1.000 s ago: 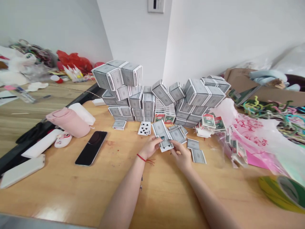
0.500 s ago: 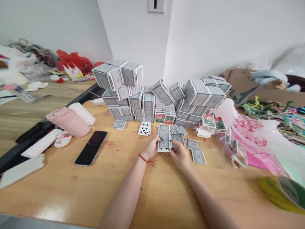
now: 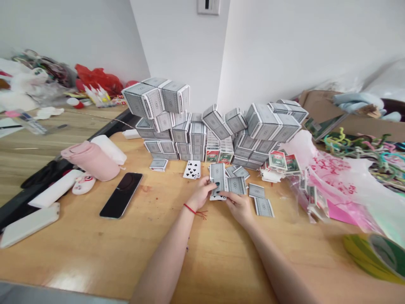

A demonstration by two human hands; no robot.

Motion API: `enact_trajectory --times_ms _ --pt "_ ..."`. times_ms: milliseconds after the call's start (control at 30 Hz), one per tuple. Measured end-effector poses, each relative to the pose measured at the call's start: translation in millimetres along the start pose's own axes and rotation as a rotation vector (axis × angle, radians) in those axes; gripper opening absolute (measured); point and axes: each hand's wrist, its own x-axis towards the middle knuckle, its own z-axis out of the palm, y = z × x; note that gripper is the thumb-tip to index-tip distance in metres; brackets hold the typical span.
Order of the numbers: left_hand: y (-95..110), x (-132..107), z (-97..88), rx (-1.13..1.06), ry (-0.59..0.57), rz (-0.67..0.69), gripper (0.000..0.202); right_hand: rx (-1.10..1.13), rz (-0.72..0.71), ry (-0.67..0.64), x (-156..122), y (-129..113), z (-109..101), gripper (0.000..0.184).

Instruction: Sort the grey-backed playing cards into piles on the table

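Observation:
My left hand (image 3: pixel 201 194), a red string at its wrist, is closed on a few playing cards (image 3: pixel 217 172) with grey patterned backs. Its thumb lies across the top card. From the right, my right hand (image 3: pixel 238 207) pinches the lower part of these cards, index finger over the front; its other fingers are partly hidden. A strip of a card's face shows along the bottom edge. Just beyond lie loose face-down cards (image 3: pixel 236 185), and a face-up seven of spades (image 3: pixel 192 169) rests to the left.
Behind stand stacked blocks of cards (image 3: pixel 198 134) and card boxes (image 3: pixel 225 157). A black phone (image 3: pixel 122 195) and a pink pouch (image 3: pixel 90 158) lie left. On the right are opened card boxes (image 3: pixel 277 160), a plastic bag (image 3: pixel 340 177) and a tape roll (image 3: pixel 376 255).
My left thumb has moved from the cards' left edge onto the top card. My right fingers have slid down to the cards' lower edge.

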Motion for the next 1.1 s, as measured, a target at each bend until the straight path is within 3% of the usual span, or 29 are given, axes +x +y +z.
enact_trajectory --times_ms 300,533,833,1033,1100 --pt "0.3 0.2 -2.8 -0.074 -0.074 -0.037 0.010 -0.006 0.045 0.096 1.6 -3.9 3.8 0.013" --pt "2.5 -1.5 -1.2 -0.062 -0.127 0.006 0.007 0.131 0.204 0.223 0.8 1.5 8.4 0.011" --pt "-3.3 0.8 -1.6 -0.028 -0.145 0.059 0.033 0.522 0.450 0.326 7.2 -8.2 19.2 0.012" --pt "-2.3 -6.2 4.8 0.079 -0.282 0.111 0.050 0.593 0.516 0.392 11.6 -10.6 15.7 0.018" --pt "-4.7 -5.5 6.7 0.132 -0.255 0.139 0.056 0.596 0.510 0.420 12.2 -10.8 13.1 0.019"
